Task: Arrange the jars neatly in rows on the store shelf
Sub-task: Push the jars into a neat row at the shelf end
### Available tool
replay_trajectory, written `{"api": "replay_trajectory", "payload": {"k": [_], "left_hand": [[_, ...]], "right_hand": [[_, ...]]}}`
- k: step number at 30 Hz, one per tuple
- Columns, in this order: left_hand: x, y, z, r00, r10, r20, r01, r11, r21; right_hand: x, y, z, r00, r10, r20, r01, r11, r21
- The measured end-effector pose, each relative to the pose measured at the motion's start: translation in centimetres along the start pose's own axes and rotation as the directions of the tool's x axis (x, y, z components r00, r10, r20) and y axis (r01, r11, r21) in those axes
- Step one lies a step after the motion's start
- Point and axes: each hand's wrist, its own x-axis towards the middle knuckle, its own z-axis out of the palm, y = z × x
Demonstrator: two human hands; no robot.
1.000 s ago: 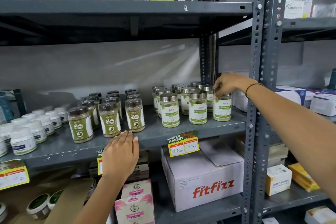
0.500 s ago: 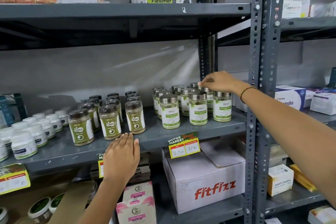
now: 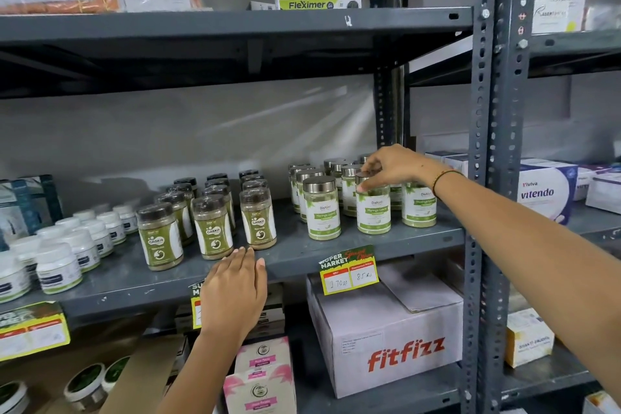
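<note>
- Presently, the middle front jar of the silver-lidded group is pinched at its lid by the fingers of the right hand; the jar stands upright on the grey shelf, and whether it is lifted off the board cannot be told.
- Just left of that grip a front jar stands slightly apart from its neighbours, and just right of it another jar sits level with the held one; a front row of three is thus nearly formed.
- Behind the grip, further silver-lidded jars are seen in rough files, partly hidden by the hand, so their order cannot be judged fully.
- Well to the left of the grip, the brown-lidded jars are already set in three files running back.
- The left hand is laid flat, fingers together, against the shelf's front edge below those jars, and nothing is held by it.
- Most of the arranging is judged done; what seems left is the squaring of the held jar with its two neighbours and perhaps the files behind.
</note>
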Motion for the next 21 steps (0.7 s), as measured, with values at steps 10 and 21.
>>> {"api": "replay_trajectory", "payload": {"k": [10,21], "left_hand": [[0.0,0.1,-0.1,1.000,-0.004,-0.006,0.004,1.000,0.007],[0.0,-0.4,-0.1,0.999,-0.033,-0.003,0.033,0.999,0.006]], "right_hand": [[-0.3,0.2,0.4,1.000,0.004,-0.007,-0.004,1.000,0.014],[0.8,-9.4,1.5,0.872,-0.267,-0.410,0.326,0.942,0.081]]}}
